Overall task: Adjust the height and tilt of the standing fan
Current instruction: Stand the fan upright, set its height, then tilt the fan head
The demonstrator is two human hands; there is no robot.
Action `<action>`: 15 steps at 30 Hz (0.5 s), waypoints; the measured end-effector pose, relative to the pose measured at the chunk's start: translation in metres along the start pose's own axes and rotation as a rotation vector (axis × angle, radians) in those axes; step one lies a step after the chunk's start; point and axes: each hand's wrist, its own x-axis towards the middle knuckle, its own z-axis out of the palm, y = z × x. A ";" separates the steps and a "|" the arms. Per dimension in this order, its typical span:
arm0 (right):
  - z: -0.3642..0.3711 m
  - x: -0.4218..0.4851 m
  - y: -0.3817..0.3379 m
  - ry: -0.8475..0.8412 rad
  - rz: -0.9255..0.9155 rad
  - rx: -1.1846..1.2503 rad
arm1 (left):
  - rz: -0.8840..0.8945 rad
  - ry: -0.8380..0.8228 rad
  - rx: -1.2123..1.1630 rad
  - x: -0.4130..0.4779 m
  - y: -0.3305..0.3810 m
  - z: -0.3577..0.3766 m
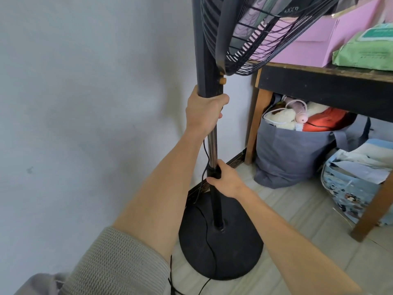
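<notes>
While the fan (214,128) stands on the floor (297,209) beside the wall (85,103), we wrap our left hand (204,112) around its upper black column, and our right hand (226,180) closes its grip on the collar (215,172) of the pole, above the round base (221,243).

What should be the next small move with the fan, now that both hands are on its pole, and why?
Probably turn the black collar with the right hand to loosen it, while the left hand bears the upper column. The right hand grips the collar where the chrome inner tube enters the lower pole, and the left hand grips just above the tube, ready to raise or lower the head.
</notes>
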 end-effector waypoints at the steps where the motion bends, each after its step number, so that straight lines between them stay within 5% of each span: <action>1: 0.002 0.000 0.001 0.017 0.001 0.003 | 0.003 0.000 0.000 0.000 0.001 0.000; 6: 0.000 0.005 0.002 0.114 0.036 0.087 | -0.002 -0.003 -0.001 -0.001 0.000 0.000; 12: -0.010 0.020 0.022 -0.322 0.120 0.537 | 0.032 -0.020 0.012 -0.005 0.005 0.002; 15: 0.005 0.018 0.022 -0.232 0.105 0.577 | 0.033 0.011 0.029 -0.009 0.006 0.005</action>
